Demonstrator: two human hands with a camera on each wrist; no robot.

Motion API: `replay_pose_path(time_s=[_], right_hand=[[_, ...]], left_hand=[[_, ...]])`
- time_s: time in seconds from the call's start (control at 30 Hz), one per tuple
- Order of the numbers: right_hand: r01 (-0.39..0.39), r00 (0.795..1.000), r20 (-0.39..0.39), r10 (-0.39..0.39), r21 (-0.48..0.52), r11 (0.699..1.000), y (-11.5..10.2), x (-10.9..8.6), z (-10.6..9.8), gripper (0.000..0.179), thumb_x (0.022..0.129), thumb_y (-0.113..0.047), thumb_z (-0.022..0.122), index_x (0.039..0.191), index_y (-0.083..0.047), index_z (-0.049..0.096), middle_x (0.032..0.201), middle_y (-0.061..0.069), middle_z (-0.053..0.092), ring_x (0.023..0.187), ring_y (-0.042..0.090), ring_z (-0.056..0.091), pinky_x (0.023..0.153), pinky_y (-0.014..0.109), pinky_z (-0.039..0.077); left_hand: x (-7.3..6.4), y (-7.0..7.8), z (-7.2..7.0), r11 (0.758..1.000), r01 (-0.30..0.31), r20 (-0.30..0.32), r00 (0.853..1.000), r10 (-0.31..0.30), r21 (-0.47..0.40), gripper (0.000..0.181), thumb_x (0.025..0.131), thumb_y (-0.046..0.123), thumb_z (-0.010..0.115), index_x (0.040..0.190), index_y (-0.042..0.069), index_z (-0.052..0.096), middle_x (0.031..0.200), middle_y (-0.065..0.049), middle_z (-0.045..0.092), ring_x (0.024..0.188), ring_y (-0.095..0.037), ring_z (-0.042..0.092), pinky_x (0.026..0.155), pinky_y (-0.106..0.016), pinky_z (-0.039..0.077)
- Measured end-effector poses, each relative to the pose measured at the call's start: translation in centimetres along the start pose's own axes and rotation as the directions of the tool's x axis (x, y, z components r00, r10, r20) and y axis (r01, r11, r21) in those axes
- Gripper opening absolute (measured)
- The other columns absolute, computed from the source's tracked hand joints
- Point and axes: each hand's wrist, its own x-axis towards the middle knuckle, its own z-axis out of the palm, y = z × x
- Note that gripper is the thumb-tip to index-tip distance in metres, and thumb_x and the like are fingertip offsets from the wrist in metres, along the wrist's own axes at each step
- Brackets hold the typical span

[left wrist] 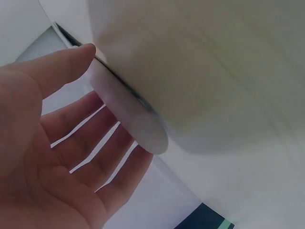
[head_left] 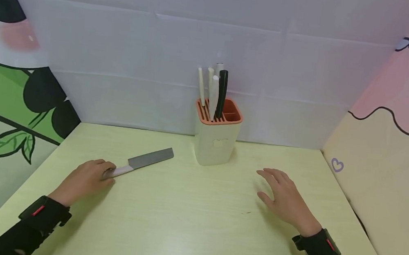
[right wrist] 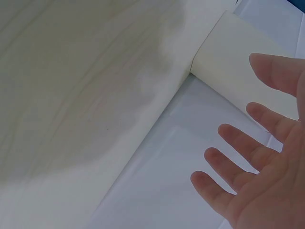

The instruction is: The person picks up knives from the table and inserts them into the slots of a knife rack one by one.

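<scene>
A kitchen knife (head_left: 151, 157) with a broad square-ended blade and a pale handle lies at the left of the table, blade toward the back. My left hand (head_left: 90, 180) holds its handle, the thumb on the near side and the fingers on the far side. In the left wrist view, the rounded handle (left wrist: 128, 114) runs between thumb and fingertips, close over the tabletop. My right hand (head_left: 286, 197) hovers over the right side of the table with spread fingers and nothing in it. A cream knife block (head_left: 215, 143) with an orange slotted top stands at the back.
Several knives with white handles (head_left: 213, 91) and one with a black handle (head_left: 222, 90) stand upright in the block. A white sheet (head_left: 123, 54) hangs behind the pale wooden table (head_left: 165, 226). Printed panels (head_left: 385, 132) border both sides.
</scene>
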Motion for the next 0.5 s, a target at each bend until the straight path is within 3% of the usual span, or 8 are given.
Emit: replay_pose_path(time_s=[0.3,0.5], right_hand=[[0.001,1.000,0.003,-0.001,0.012,1.000,0.0,0.0,0.0,0.062,0.091,-0.012,0.086,0.146,-0.006,0.059,0.143,0.020,0.060,0.133,0.042,0.055,0.108,0.063,0.046],[0.004,1.000,0.002,-0.004,0.016,1.000,-0.1,0.0,-0.1,0.061,0.090,-0.011,0.085,0.146,-0.005,0.059,0.142,0.020,0.060,0.132,0.042,0.055,0.108,0.063,0.045]], left_hand=[[0.5,-1.3,0.4,1.000,-0.025,0.007,1.000,0.025,0.008,0.031,0.084,0.008,0.090,0.110,0.001,0.076,0.090,-0.002,0.069,0.076,-0.016,0.059,0.068,-0.039,0.055],[0.6,-1.3,0.3,0.999,-0.037,0.010,0.999,0.037,0.018,0.029,0.083,0.007,0.091,0.108,0.003,0.077,0.090,0.000,0.069,0.075,-0.015,0.059,0.066,-0.036,0.053]])
